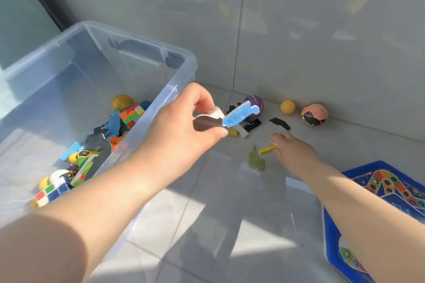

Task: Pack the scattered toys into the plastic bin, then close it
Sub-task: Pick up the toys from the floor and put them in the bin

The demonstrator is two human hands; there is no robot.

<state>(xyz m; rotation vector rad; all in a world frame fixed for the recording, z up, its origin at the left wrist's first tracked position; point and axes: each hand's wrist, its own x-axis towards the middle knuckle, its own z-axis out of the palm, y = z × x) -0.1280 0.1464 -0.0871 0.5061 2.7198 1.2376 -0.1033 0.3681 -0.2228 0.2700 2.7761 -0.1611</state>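
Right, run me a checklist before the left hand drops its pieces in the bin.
1. Left hand grips the puzzle pieces: ok.
2. Pieces above the bin opening: not ok, they hang outside its rim.
3. Bin open, room inside: ok.
4. Right hand has the yellow block gripped: cannot tell, only touch is clear.
5. Floor cleared: not ok, orange ball, purple ball and green piece remain.

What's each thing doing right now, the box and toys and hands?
Clear plastic bin: open, lidless, partly filled with toys.
Left hand: pinches flat blue and brown pieces.
Right hand: fingers touch yellow block on floor.
Orange ball: loose on floor.
Pink-and-black ball: loose on floor.
Purple ball: on floor.
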